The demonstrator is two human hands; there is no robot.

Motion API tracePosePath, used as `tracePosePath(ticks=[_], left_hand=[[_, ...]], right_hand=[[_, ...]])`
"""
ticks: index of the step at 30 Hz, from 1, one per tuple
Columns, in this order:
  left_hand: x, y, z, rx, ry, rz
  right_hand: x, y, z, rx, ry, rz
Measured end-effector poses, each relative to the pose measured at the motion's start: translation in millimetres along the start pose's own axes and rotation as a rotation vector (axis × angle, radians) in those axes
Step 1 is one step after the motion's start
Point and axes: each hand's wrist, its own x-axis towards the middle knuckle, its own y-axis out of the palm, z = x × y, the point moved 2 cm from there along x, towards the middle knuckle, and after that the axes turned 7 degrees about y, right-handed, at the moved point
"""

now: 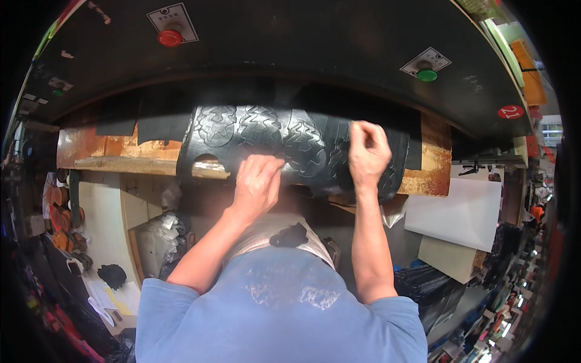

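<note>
A glossy black sheet [266, 136] drapes over the front edge of a worn wooden board [426, 160]. Rounded, sole-like outlines with zigzag lines mark its surface, and a rounded hole opens near its lower left corner. My left hand [257, 184] is at the sheet's near edge, its fingers curled and pressed together. Over the right part of the sheet, my right hand [369, 154] is closed in a pinch. Whatever either hand may hold is hidden by the fingers.
A dark machine panel with a red button [170, 37] and a green button [426, 75] overhangs the board. Darker flat pieces [158, 124] lie at its left. White sheeting [454, 209] hangs at right; clear plastic bags [163, 233] sit below left.
</note>
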Motion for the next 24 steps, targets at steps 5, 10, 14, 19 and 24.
tracePosePath(ticks=[5, 10, 14, 19, 24], left_hand=[[25.1, -26.7, 12.4, -0.206, -0.135, 0.146], [98.1, -24.2, 93.2, -0.028, -0.077, 0.035], [116.6, 4.6, 126.5, 0.268, 0.023, 0.211], [113.5, 5.4, 128.7, 0.219, -0.031, 0.191], [118.1, 3.4, 125.5, 0.227, -0.047, 0.189]], right_hand=[[26.1, 90.3, 23.7, -0.172, -0.206, 0.138], [44.2, 169.5, 21.1, -0.331, -0.18, 0.194], [47.6, 188.9, 19.2, -0.372, -0.102, 0.174], [72.9, 153.2, 32.2, -0.039, 0.14, 0.288], [78.1, 75.1, 35.2, -0.175, 0.021, 0.165]])
